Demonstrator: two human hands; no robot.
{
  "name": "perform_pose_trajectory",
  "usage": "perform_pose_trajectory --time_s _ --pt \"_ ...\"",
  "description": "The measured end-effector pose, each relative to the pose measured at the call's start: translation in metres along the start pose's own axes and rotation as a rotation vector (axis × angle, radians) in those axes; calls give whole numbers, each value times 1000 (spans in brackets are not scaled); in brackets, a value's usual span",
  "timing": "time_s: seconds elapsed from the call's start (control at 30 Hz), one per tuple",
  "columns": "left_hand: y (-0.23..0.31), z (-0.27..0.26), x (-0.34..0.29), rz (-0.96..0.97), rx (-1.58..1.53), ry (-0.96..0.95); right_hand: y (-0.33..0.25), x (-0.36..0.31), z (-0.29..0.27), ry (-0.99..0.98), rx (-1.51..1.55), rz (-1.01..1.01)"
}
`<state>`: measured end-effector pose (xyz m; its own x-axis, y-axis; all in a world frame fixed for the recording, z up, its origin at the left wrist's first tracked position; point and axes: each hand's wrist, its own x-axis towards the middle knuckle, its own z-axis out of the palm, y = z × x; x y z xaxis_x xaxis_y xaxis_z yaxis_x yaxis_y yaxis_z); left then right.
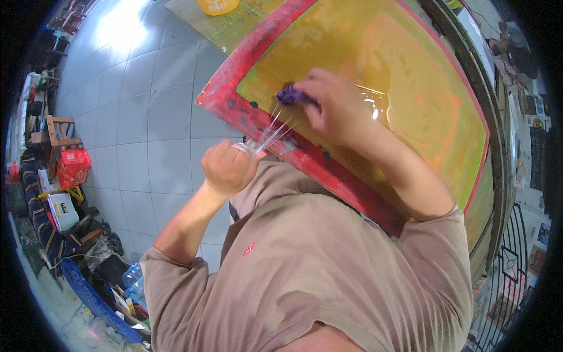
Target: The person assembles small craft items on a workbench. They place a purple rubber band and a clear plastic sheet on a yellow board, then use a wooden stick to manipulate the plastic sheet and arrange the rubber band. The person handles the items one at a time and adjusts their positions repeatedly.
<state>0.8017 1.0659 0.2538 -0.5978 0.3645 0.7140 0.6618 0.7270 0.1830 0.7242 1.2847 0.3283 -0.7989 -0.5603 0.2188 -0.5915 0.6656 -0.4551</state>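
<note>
My left hand (227, 167) is closed in a fist on clear stretchy plastic (271, 136), just off the near-left edge of a red frame. Thin see-through strands of it run taut from the fist up toward my right hand (335, 105). That hand, a little blurred, is closed on a crumpled purple cloth (288, 94) above the frame's surface. The frame looks like a printing screen: a paint-stained red border (234, 88) around a glossy yellow-brown sheet (404, 76). Wet-looking bright patches shine on the sheet right of my right hand. Where the strands end at the cloth I cannot make out.
A yellow tub (218, 6) stands on a greenish board (246, 26) past the frame's far-left side. Grey floor tiles (167, 111) lie to the left. Beyond them are a wooden stool (60, 138), a red bag (74, 166) and clutter. A dark rail (469, 56) borders the frame's right.
</note>
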Motion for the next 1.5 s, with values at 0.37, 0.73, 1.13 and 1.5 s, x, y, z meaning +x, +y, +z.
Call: perform_pose_trajectory --time_s 0.37,0.73,1.13,1.5 --pt "0 -1 2 -15 -37 10 -16 0 -5 -105 62 -27" --pt "-1 -2 -1 -15 -30 22 -7 6 -4 -165 229 -124" --pt "0 2 -3 -2 -52 23 1 12 7 -112 89 -99" --pt "3 7 -4 -42 -55 20 -6 -9 15 -39 -21 -170"
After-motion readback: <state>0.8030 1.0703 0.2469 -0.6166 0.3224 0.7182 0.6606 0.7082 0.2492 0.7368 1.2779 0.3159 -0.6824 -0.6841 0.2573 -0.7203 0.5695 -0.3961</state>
